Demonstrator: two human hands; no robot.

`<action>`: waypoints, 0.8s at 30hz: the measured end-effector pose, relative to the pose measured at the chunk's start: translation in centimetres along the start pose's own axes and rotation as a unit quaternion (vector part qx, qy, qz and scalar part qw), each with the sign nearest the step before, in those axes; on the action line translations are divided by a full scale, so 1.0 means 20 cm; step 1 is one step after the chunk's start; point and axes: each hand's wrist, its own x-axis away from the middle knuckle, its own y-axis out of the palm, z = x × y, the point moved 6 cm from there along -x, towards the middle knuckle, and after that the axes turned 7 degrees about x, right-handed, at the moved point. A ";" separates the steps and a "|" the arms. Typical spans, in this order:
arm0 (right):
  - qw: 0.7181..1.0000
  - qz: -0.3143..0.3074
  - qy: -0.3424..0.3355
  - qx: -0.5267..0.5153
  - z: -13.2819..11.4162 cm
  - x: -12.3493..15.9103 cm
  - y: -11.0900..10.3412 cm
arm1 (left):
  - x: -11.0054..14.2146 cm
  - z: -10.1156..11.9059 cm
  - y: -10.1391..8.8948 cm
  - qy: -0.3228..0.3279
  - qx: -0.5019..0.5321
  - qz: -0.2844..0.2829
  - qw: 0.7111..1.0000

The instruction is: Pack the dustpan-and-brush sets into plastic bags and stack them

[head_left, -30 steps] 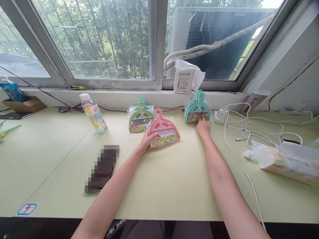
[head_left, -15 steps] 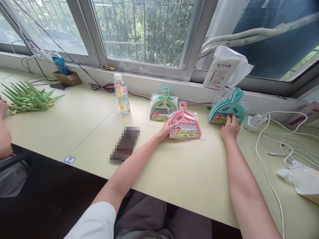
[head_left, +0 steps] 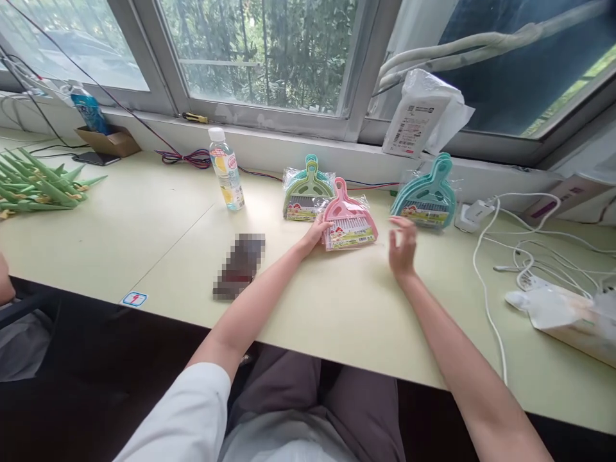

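Observation:
A pink toy dustpan and brush set (head_left: 350, 224) in clear wrapping stands tilted on the table. My left hand (head_left: 316, 235) grips its left edge, thumb on the front and the other fingers partly hidden. Just behind it leans a green dustpan and brush set (head_left: 308, 189), with blue-green ones behind. My right hand (head_left: 402, 247) hangs over the table, fingers apart and slightly curled, with nothing in it. It is between the pink set and a stack of teal dustpan and brush sets (head_left: 426, 196), which leans at the wall.
A drink bottle (head_left: 226, 170) and a blurred dark phone-like object (head_left: 239, 266) stand and lie left of my arms. White cables (head_left: 529, 256) and a tissue pack (head_left: 563, 314) lie on the right. Green spiky pieces (head_left: 38, 183) are at far left, near another person's arm (head_left: 4, 285).
My right hand has come off the teal stack and moved left, toward the pink set. My left hand still holds the pink set. The view has shifted slightly.

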 end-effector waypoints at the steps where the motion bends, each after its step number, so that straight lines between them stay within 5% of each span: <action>1: 0.999 -0.016 -0.011 -0.041 -0.12 0.05 0.01 | 0.01 0.01 0.01 -0.001 0.002 0.001 1.000; 4: 0.983 -0.075 -0.048 -0.162 -0.43 0.15 0.03 | 0.05 0.04 0.03 0.003 0.002 0.005 1.000; 7: 0.963 -0.091 -0.044 -0.250 -0.57 0.19 0.01 | 0.10 0.07 0.05 0.005 -0.002 0.011 1.000; 11: 0.923 -0.070 0.103 -0.364 -0.41 0.17 0.00 | 0.14 0.08 0.08 -0.001 0.004 0.003 1.000; 17: 0.796 -0.079 0.228 -0.556 -0.22 0.15 0.11 | 0.16 0.05 0.15 -0.044 -0.011 -0.105 0.993; 24: 0.760 -0.055 0.264 -0.592 -0.20 0.17 0.13 | 0.21 0.02 0.20 -0.082 -0.086 -0.167 0.979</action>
